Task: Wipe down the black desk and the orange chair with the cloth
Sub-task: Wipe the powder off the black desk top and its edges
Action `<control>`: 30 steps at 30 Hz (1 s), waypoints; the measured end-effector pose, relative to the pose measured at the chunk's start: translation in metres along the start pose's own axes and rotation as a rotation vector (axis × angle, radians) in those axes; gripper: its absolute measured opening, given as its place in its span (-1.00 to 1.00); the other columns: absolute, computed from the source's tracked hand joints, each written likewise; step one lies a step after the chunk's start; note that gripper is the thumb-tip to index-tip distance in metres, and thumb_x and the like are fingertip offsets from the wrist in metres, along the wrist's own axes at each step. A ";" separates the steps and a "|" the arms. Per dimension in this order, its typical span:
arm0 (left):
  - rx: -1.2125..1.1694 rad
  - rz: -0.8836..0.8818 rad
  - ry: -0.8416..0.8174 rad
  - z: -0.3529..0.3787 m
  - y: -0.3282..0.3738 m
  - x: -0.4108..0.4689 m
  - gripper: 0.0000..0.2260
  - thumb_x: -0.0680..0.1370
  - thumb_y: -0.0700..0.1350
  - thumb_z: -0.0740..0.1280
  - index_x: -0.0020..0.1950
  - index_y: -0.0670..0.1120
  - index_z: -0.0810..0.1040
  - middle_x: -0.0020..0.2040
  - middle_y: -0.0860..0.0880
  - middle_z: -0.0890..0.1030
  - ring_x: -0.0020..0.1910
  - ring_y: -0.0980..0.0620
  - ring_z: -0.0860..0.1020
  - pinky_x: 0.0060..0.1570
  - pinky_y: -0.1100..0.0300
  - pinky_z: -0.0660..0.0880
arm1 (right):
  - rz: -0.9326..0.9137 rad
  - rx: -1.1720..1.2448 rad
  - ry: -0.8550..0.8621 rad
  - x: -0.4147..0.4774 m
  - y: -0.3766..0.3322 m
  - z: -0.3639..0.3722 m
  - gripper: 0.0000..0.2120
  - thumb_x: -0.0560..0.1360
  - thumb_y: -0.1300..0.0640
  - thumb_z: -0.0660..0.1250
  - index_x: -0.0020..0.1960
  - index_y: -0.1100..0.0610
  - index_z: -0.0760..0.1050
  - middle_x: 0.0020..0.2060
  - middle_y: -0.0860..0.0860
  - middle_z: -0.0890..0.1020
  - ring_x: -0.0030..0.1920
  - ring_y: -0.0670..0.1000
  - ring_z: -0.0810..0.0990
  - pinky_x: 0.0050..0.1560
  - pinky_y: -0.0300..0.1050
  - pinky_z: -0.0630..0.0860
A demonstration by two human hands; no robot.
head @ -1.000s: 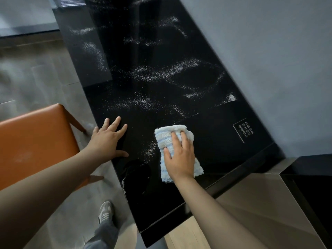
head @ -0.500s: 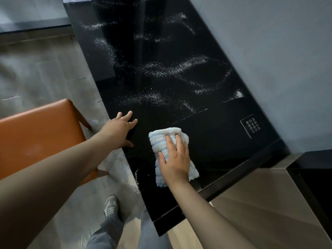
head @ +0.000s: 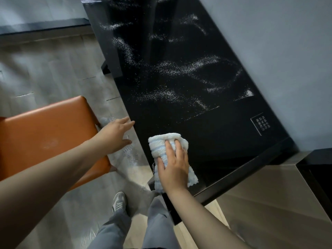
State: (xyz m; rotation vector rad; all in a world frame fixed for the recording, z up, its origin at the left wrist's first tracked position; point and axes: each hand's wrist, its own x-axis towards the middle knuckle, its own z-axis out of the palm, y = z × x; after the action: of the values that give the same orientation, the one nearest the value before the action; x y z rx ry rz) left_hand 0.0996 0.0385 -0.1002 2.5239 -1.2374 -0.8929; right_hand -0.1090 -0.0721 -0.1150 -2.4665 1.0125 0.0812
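A grey shoe [head: 119, 201] and grey trouser legs stand on the floor [head: 53, 72] by the near-left corner of the black tabletop [head: 215, 141]. On that corner lies the cloth [head: 159, 142], folded, fluffy, white with pale blue stripes, its left side at the left edge. The right grip [head: 173, 168], a bare hand, presses flat on it, fingers straight and spread. The left grip [head: 115, 135] is a flat, empty hand over the floor, fingertips at the left edge; contact cannot be told. The orange chair [head: 45, 133] stands left of it. Farther along, white powder [head: 179, 69] streaks the tabletop, and a white-printed label [head: 260, 124] sits near the right edge.
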 end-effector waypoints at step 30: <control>-0.009 0.050 0.039 -0.006 0.019 -0.045 -0.37 0.52 0.10 0.36 0.52 -0.05 0.23 0.45 -0.02 0.35 0.38 0.01 0.37 0.32 0.18 0.34 | 0.147 0.391 0.356 0.015 0.022 -0.086 -0.56 0.51 0.16 0.36 0.38 0.02 0.45 0.36 -0.04 0.38 0.31 -0.02 0.43 0.28 -0.10 0.41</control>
State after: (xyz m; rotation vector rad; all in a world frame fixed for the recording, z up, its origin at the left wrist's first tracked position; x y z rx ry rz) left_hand 0.0689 0.0607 -0.0679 2.4796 -1.2763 -0.8325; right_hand -0.1229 -0.1333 -0.0509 -2.0854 1.2206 -0.4794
